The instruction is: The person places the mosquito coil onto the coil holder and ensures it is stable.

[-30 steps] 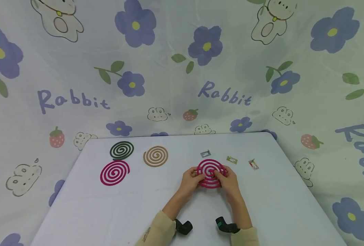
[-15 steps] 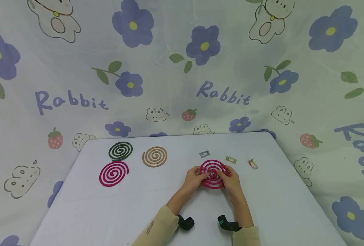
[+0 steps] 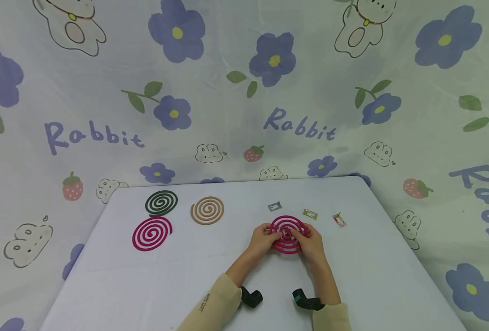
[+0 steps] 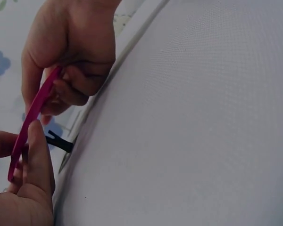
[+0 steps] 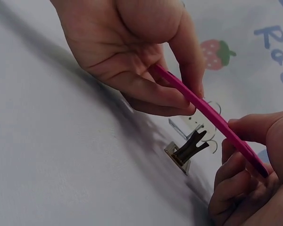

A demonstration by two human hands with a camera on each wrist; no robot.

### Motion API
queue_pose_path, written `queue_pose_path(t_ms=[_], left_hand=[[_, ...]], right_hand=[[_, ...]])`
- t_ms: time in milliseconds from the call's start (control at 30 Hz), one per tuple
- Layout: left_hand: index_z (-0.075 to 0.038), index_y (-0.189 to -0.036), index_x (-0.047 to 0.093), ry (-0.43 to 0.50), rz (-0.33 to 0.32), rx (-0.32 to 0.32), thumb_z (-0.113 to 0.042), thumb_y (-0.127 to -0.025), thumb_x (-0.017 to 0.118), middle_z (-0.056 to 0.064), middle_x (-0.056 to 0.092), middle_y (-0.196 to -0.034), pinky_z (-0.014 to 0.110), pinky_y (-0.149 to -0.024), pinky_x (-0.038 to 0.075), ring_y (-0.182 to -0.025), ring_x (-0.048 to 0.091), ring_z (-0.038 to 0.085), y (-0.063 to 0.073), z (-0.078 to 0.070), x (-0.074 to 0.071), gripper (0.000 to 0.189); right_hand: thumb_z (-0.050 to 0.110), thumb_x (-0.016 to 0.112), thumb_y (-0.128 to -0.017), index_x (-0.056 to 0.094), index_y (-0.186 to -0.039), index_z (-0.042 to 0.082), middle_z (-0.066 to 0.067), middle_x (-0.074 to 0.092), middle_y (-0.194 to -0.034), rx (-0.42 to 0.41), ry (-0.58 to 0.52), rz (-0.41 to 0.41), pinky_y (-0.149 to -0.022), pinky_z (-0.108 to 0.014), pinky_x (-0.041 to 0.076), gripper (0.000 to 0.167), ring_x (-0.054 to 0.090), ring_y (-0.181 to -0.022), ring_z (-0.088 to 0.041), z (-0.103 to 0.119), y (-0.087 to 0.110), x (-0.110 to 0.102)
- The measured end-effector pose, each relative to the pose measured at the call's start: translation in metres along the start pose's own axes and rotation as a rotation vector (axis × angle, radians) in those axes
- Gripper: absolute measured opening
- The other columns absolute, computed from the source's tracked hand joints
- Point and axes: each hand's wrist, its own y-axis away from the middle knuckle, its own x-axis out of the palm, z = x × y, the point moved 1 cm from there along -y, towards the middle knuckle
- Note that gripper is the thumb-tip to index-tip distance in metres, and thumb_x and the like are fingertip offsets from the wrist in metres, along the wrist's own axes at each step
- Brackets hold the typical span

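Both hands hold a magenta mosquito coil (image 3: 287, 247) above the white table. My left hand (image 3: 262, 240) pinches its left side, and my right hand (image 3: 312, 242) pinches the right side. Both thumbs lie over the front, near the middle of the spiral, partly hiding it. Seen edge-on in the right wrist view, the coil (image 5: 212, 115) is a thin slanting disc between the fingers. Beyond the hands lie a silver metal coil stand (image 3: 275, 206), a gold stand (image 3: 310, 214) and a red-and-silver stand (image 3: 339, 219). A forked stand (image 5: 188, 150) shows below the coil in that wrist view.
On the table's left side lie a dark green coil (image 3: 162, 202), a tan coil (image 3: 207, 210) and another magenta coil (image 3: 152, 233). The green one and the magenta one almost touch. A patterned cloth (image 3: 228, 105) hangs behind the table (image 3: 145, 285).
Both hands and the held coil have shifted slightly to the right. The thumbs have moved a little over the spiral's middle. The other coils and the stands stay in place.
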Motion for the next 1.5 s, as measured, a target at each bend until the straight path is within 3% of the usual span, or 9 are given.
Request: queue_pose_path(t_ms=[267,467,867,1500], left_hand=[[0.001,-0.108,0.057,-0.049,-0.001,-0.013,-0.012,-0.090,0.070,0.009,0.071,-0.094,0.027,-0.063,0.056,-0.075,0.065,0.013,0.0004,0.0026,0.0006,0.026],[0.001,-0.109,0.056,-0.043,0.006,-0.011,-0.013,-0.091,0.068,0.009,0.071,-0.094,0.026,-0.062,0.056,-0.075,0.066,0.014,0.0005,0.0013,0.0015,0.025],[0.003,-0.109,0.056,-0.025,-0.003,0.000,-0.012,-0.090,0.069,0.012,0.070,-0.096,0.026,-0.061,0.056,-0.076,0.066,0.015,0.0025,0.0010,0.0029,0.028],[0.004,-0.111,0.055,-0.067,-0.011,0.025,-0.009,-0.090,0.068,0.012,0.071,-0.097,0.029,-0.069,0.057,-0.084,0.068,0.018,0.0012,0.0046,0.0039,0.028]], right_hand=[[0.025,0.068,-0.092,0.052,-0.133,0.003,-0.019,0.057,-0.129,0.013,0.016,-0.009,-0.096,-0.042,0.048,0.049,0.055,-0.115,-0.031,-0.0031,-0.0010,-0.0001],[0.024,0.069,-0.092,0.052,-0.133,0.004,-0.018,0.057,-0.129,0.024,0.008,-0.009,-0.093,-0.038,0.049,0.049,0.056,-0.113,-0.029,-0.0039,-0.0015,0.0006],[0.025,0.069,-0.091,0.052,-0.133,0.003,-0.020,0.055,-0.131,0.015,-0.008,-0.003,-0.099,-0.046,0.044,0.051,0.053,-0.119,-0.033,-0.0047,-0.0009,-0.0002],[0.020,0.068,-0.091,0.054,-0.129,0.001,-0.020,0.057,-0.127,0.004,0.006,-0.010,-0.094,-0.040,0.049,0.045,0.055,-0.113,-0.030,-0.0065,-0.0025,0.0011]])
